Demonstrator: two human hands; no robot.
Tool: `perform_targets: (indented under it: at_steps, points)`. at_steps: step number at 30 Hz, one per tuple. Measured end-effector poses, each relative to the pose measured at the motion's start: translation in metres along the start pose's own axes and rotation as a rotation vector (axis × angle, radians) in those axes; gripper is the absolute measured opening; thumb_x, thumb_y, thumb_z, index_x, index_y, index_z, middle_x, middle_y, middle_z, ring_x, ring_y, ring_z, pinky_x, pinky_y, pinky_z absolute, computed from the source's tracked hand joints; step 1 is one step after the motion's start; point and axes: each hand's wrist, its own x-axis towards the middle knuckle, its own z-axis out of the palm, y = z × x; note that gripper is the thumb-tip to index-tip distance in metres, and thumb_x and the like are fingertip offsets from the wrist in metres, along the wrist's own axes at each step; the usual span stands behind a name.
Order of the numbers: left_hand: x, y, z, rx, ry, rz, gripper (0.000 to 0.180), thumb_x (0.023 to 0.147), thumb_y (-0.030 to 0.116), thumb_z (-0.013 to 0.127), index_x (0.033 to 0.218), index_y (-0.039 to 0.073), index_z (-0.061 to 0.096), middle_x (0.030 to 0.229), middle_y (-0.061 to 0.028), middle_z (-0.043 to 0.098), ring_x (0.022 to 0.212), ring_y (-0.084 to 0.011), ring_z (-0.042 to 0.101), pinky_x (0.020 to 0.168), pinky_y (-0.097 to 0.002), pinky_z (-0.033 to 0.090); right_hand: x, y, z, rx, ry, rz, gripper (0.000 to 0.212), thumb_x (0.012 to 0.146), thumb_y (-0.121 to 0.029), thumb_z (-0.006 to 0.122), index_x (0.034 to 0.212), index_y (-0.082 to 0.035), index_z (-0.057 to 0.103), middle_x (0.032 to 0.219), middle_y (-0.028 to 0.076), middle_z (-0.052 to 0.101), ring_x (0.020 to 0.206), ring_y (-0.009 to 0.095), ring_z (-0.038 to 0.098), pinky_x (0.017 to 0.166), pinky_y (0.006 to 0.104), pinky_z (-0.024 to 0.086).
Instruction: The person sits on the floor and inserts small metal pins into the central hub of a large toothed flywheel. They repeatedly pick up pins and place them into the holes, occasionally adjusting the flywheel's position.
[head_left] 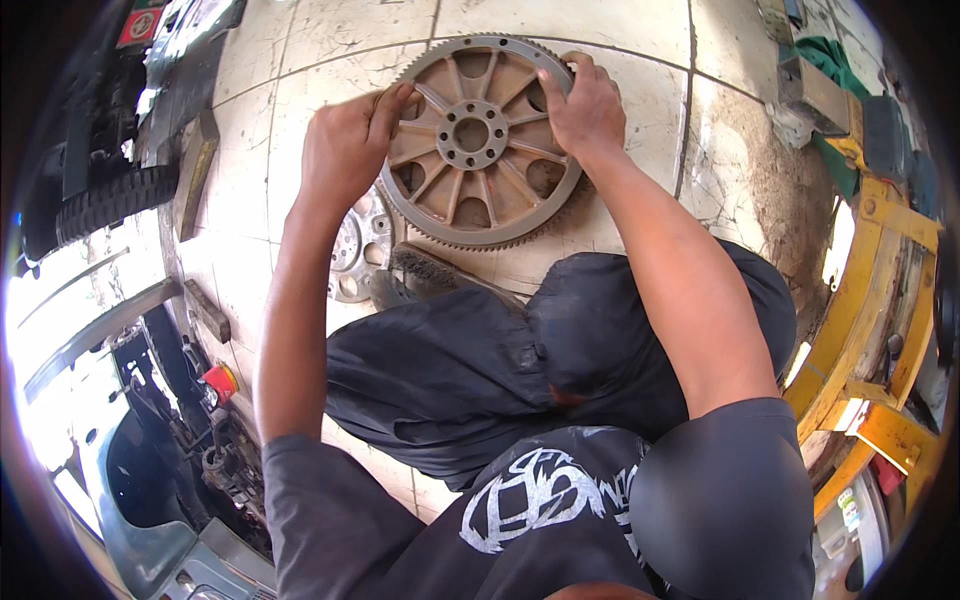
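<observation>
A large rusty-brown flywheel [484, 218] with a toothed rim, spokes and a bolt-hole hub is in front of me over the tiled floor. My left hand [350, 145] grips its left side, with thumb and fingers closed at the rim. My right hand [587, 108] holds the upper right edge, the thumb over the face and the other fingers bent at the toothed rim. The undersides of both grips are hidden. Below the flywheel's left side lies a silvery metal disc [352, 250] with holes, partly covered by it and by my left arm.
My dark shoe [435, 270] and bent legs are close below the flywheel. Wooden blocks [197, 175] and a tyre [115, 205] are at the left, with vehicle parts below. A yellow metal frame [850, 290] stands at the right, near a green cloth [832, 62].
</observation>
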Motion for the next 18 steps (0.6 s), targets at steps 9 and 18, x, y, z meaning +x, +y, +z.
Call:
perform_targets:
  at_steps: [9, 18]
  points:
    - [-0.084, -0.042, 0.087, -0.379, -0.013, -0.359, 0.049, 0.109, 0.049, 0.053, 0.115, 0.008, 0.079, 0.083, -0.0205, 0.075, 0.081, -0.0333, 0.074, 0.076, -0.0450, 0.055, -0.003, 0.003, 0.006, 0.018, 0.001, -0.073, 0.052, 0.102, -0.051, 0.061, 0.134, -0.011, 0.057, 0.123, 0.022, 0.066, 0.118, 0.043, 0.061, 0.100, 0.0533, 0.050]
    - [-0.040, -0.010, 0.089, -0.421, -0.026, -0.140, 0.043, 0.107, 0.045, 0.058, 0.120, 0.009, 0.077, 0.097, -0.0282, 0.072, 0.093, -0.0484, 0.068, 0.081, -0.0531, 0.052, -0.017, -0.039, -0.031, -0.066, 0.107, -0.193, 0.053, 0.099, -0.042, 0.071, 0.137, -0.007, 0.060, 0.123, 0.022, 0.069, 0.117, 0.039, 0.065, 0.102, 0.0495, 0.051]
